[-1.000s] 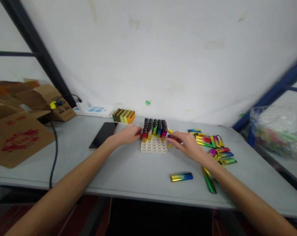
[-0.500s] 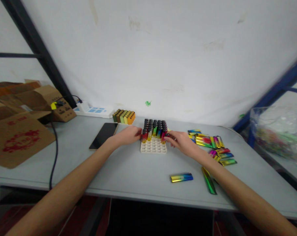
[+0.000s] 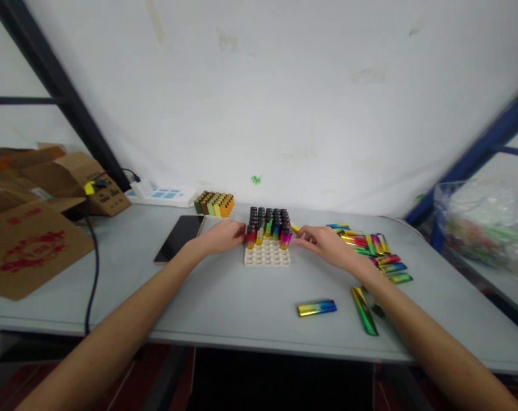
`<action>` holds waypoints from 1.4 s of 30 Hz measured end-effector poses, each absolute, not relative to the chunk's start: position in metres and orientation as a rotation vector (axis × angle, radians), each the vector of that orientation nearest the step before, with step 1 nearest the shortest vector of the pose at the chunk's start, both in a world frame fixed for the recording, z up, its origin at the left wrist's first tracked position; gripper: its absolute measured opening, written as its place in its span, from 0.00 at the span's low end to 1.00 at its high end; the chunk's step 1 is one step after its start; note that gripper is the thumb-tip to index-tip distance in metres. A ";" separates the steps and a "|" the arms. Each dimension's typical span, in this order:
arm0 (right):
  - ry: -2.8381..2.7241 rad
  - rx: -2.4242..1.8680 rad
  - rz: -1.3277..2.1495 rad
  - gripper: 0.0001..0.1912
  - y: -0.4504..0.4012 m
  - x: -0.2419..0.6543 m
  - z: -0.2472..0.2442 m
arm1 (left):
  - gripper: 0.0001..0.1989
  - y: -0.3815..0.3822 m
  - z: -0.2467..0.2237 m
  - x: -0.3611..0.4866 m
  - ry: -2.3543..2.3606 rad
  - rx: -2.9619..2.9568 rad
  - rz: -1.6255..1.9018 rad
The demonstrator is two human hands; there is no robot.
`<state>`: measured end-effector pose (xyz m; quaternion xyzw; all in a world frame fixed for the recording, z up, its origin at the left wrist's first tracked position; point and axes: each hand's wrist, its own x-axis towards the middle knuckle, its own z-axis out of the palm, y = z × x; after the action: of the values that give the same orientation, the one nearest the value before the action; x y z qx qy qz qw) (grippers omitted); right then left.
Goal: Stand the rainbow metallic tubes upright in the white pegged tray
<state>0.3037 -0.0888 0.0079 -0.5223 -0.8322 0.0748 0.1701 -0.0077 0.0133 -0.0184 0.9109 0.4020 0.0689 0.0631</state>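
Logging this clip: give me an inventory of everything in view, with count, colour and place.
tray: 1, white, table centre
upright lighters: many, multicoloured, black-topped, in tray
loose lighters: many, multicoloured, right
yellow-blue lighter: 1, near front edge
yellow-green lighter: 1, right of it
lighter block: 1, multicoloured, back left
flat device: 1, black, left
power strip: 1, white-blue, by wall
cardboard boxes: several, brown, far left
cable: 1, black, left
bag: 1, clear, far right
table: 1, grey, below
wall: 1, white, behind
left hand: 1, tray's left
right hand: 1, tray's right
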 end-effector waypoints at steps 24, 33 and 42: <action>-2.409 -1.624 0.051 0.16 -0.079 0.393 -0.017 | 0.08 0.009 -0.014 -0.006 1.244 2.731 0.187; -2.383 -1.598 -0.008 0.11 -0.088 0.386 -0.030 | 0.08 0.008 -0.012 -0.006 1.237 2.752 0.182; -2.211 -1.627 0.232 0.11 -0.093 0.384 -0.022 | 0.08 0.009 -0.013 -0.006 1.256 2.748 0.164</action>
<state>0.3836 -0.0935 -0.0221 -0.5795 -0.7877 0.0828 0.1921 -0.0058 0.0090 -0.0130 0.9066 0.4144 0.0541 0.0581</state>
